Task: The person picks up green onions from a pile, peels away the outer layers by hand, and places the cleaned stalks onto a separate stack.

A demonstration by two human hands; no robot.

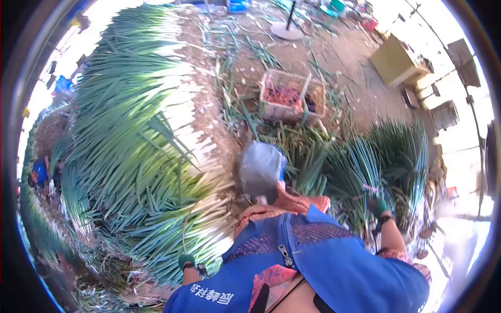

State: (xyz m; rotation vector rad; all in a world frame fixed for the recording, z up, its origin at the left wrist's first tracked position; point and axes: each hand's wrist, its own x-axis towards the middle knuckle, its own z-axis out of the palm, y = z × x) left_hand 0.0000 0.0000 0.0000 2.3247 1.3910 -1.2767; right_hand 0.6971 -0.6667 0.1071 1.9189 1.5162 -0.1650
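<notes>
My left hand (186,260), in a green glove, is low in the view beside the leaves of a long pile of green onions (130,115), whose white ends point right. Its fingers are too small and hidden to read. My right hand (378,206), also in a green glove, is at the right against a standing bundle of green onions (356,161), just below a pink tie (370,188). Whether its fingers close on the bundle cannot be made out. Another upright bundle (401,151) stands to its right.
A bag-like, greyish-blue object (261,164) sits in front of my body. Beyond it is a crate (282,112) with pink material inside. A yellowish box (394,61) and a pole on a round base (286,31) stand farther off. A person in blue (39,170) is at the far left.
</notes>
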